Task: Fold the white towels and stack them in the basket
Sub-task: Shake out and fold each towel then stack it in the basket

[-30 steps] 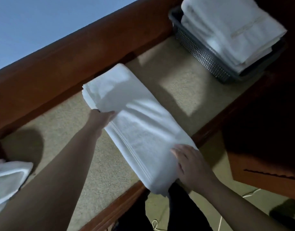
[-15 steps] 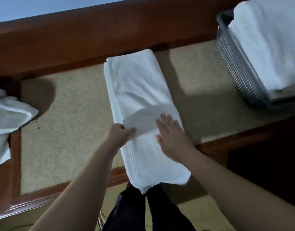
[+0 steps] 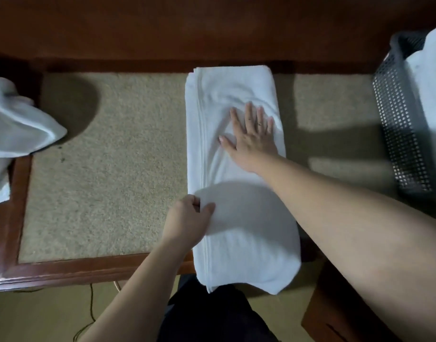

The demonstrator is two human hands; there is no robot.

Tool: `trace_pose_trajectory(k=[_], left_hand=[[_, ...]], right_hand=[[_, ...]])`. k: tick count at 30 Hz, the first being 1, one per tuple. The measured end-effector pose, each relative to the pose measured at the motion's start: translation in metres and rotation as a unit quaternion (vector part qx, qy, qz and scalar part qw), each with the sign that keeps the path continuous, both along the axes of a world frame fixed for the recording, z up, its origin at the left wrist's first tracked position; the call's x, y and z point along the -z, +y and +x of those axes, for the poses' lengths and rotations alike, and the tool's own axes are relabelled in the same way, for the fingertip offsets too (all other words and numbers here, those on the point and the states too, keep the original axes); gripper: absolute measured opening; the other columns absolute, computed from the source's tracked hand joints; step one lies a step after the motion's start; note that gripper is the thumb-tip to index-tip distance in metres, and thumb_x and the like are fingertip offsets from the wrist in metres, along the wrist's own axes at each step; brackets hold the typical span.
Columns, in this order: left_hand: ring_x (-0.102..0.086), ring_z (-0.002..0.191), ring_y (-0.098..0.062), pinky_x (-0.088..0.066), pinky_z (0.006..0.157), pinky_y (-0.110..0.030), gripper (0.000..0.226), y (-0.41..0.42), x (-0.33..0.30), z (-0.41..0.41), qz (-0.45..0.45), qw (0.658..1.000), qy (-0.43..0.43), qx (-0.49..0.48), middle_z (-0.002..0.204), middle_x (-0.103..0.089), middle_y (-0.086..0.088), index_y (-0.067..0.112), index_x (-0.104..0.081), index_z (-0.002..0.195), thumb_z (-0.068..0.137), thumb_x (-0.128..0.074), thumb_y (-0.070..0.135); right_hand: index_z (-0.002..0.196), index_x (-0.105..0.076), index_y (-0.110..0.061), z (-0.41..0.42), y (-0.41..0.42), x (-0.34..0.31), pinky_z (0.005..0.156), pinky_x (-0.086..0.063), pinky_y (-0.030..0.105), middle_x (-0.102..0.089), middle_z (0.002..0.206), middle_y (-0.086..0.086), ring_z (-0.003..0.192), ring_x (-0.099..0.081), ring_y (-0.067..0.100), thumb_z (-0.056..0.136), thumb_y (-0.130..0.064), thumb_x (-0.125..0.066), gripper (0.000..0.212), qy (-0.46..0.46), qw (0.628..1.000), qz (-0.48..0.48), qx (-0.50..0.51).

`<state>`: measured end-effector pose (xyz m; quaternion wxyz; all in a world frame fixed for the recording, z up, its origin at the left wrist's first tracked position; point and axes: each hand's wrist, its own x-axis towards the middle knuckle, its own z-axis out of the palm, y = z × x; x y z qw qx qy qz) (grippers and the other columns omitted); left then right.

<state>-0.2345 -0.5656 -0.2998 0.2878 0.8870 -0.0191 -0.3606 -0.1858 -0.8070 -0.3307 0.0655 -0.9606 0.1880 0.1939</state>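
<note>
A wood-framed counter (image 3: pixel 64 270) with a beige carpeted top is sitting under dim light, shadows falling across it.

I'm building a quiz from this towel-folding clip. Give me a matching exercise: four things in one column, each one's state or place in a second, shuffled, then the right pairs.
Things:
1. left hand
2. right hand
3. grey basket
4. unfolded towel

States or places:
A. at the table's left edge
B. flat on the long folded towel
C. far right, holding folded towels
D. pinching the long folded towel's left edge

Pairs: 1-D, 2-B, 3-C, 4-A
</note>
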Motion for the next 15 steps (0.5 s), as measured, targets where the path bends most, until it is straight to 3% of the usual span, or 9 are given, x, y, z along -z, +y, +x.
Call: trace_pose_trajectory(k=[5, 11, 15], left_hand=[[-0.059, 0.077, -0.005, -0.039, 0.057, -0.027, 0.026, 0.001, 0.006, -0.002, -0.004, 1.000, 0.013, -0.028, 0.088, -0.064, 0.012, 0.022, -0.062, 0.105, 0.097, -0.065, 0.047], [-0.061, 0.079, -0.007, -0.047, 0.062, -0.029, 0.029, -0.007, -0.003, -0.001, -0.003, 0.999, 0.021, -0.035, 0.087, -0.065, 0.010, 0.026, -0.060, 0.100, 0.095, -0.064, 0.054], [-0.062, 0.079, -0.007, -0.050, 0.066, -0.030, 0.025, -0.006, -0.003, 0.000, -0.023, 0.998, 0.036, -0.041, 0.088, -0.067, 0.011, 0.026, -0.062, 0.098, 0.095, -0.067, 0.050]], right_hand=[[0.161, 0.019, -0.042, 0.055, -0.020, -0.005, 0.118, 0.015, 0.071, 0.029, 0.170, 0.005, 0.156, 0.025, 0.040, 0.084, -0.092, 0.000, 0.094, 0.010, 1.000, 0.001, 0.006], [0.165, 0.006, -0.041, 0.074, -0.032, -0.012, 0.118, 0.007, 0.076, 0.021, 0.173, 0.006, 0.157, 0.020, 0.040, 0.089, -0.089, -0.010, 0.091, -0.041, 0.999, -0.012, 0.035], [0.157, 0.019, -0.053, 0.076, -0.030, -0.014, 0.114, 0.010, 0.079, 0.034, 0.167, 0.014, 0.149, 0.032, 0.051, 0.065, -0.108, -0.012, 0.112, 0.016, 0.998, 0.008, 0.061]])
